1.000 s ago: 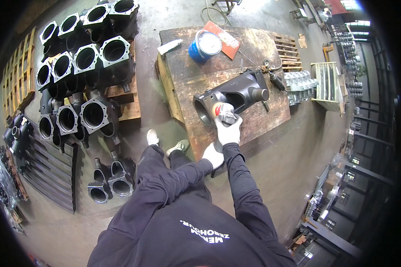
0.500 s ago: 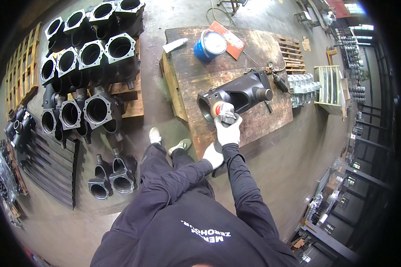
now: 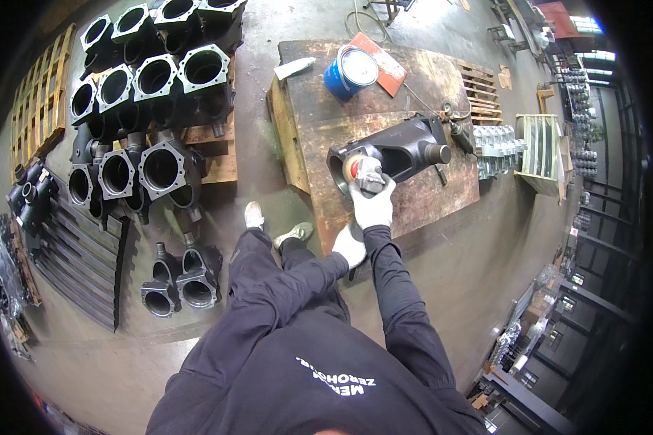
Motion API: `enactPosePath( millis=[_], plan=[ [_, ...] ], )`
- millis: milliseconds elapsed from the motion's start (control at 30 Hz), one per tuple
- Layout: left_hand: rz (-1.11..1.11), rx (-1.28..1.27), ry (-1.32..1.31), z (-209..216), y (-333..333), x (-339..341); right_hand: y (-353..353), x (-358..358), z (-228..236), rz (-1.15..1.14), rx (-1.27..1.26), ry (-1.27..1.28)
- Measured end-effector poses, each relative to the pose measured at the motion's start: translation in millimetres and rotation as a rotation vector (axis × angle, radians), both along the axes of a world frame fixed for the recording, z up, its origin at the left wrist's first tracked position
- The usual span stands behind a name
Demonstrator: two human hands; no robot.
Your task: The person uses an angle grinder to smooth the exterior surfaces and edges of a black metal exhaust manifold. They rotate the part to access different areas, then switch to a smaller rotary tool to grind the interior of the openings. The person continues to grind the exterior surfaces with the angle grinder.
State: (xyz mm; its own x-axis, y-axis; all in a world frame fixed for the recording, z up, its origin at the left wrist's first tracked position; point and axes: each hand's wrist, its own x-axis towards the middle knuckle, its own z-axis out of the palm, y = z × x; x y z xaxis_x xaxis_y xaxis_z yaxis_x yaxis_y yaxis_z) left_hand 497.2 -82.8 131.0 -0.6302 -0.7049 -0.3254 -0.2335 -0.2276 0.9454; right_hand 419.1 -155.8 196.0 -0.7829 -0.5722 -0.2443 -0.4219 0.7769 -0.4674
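My right hand point(image 3: 374, 203), in a white glove, is wrapped round the metal head of an angle grinder point(image 3: 371, 172). My left hand point(image 3: 350, 245), also gloved, is closed round the grinder's rear body, nearer to me; most of that body is hidden by the gloves. An orange-red disc point(image 3: 352, 168) on the grinder is at the open flanged end of a black cast housing point(image 3: 399, 148). Whether it touches the rim cannot be made out. The housing lies on its side on a worn wooden table point(image 3: 442, 199), its round stub pointing right.
On the table are a blue can point(image 3: 348, 72), a red-orange sheet point(image 3: 382, 67), a white tube point(image 3: 294, 68) and a dark hand tool with a hose point(image 3: 461, 138). Several black housings point(image 3: 156, 76) stand stacked on pallets at left. Two more housings point(image 3: 196, 286) are on the floor.
The grinder's disc has moved slightly left and away from me across the housing's open end, both hands going with it. The whole view has shifted a little.
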Motion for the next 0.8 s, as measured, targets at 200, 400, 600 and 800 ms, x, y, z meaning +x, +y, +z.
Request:
enactPosePath(
  millis=[200,400,600,800],
  plan=[
    [0.074,0.076,0.095,-13,18,-3,12,-4,1,-0.029,0.010,-0.005],
    [0.035,0.072,0.059,-33,24,-12,16,-10,-5,-0.043,-0.110,-0.032],
    [-0.069,0.171,-0.071,-30,30,-10,28,-10,-3,-0.106,-0.125,-0.018],
    [-0.047,0.055,0.001,-6,26,1,36,-9,-6,-0.085,-0.149,-0.050]
  ],
)
